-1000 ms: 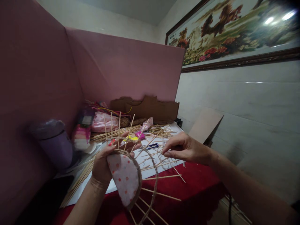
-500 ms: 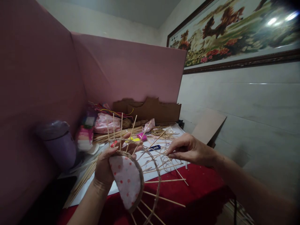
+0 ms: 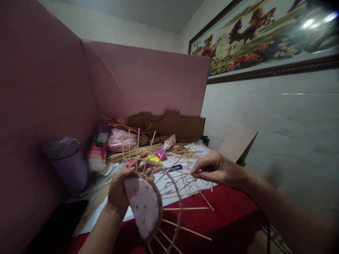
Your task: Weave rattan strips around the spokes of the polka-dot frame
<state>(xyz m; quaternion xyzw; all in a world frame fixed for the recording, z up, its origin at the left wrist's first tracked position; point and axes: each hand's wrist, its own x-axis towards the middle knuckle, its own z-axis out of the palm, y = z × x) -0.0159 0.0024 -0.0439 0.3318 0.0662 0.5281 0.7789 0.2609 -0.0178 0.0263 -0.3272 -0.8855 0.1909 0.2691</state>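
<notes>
My left hand (image 3: pixel 120 188) is closed around the edge of a half-round woven piece (image 3: pixel 144 208) covered in white cloth with red dots. Thin wooden sticks (image 3: pixel 194 231) fan out from its curved, twine-wrapped rim. An outer ring of twine (image 3: pixel 180 206) crosses these sticks, a gap away from the rim. On the right, my right hand (image 3: pixel 218 170) is closed in a pinch, thumb against forefinger, by the sticks' outer ends. A stick end seems to meet the fingertips, but what they grip is too small to make out.
A blue craft knife (image 3: pixel 174 168), pink packet (image 3: pixel 161 155) and loose sticks lie on white paper over a red cloth (image 3: pixel 227 204). Behind are bundled sticks, patterned cloth (image 3: pixel 122 139) and torn cardboard (image 3: pixel 169 123). A lilac bin (image 3: pixel 67 169) stands left.
My right hand has shifted very slightly to the right, its pinch kept. The woven piece has tilted a little, its lower right sticks now sitting slightly lower.
</notes>
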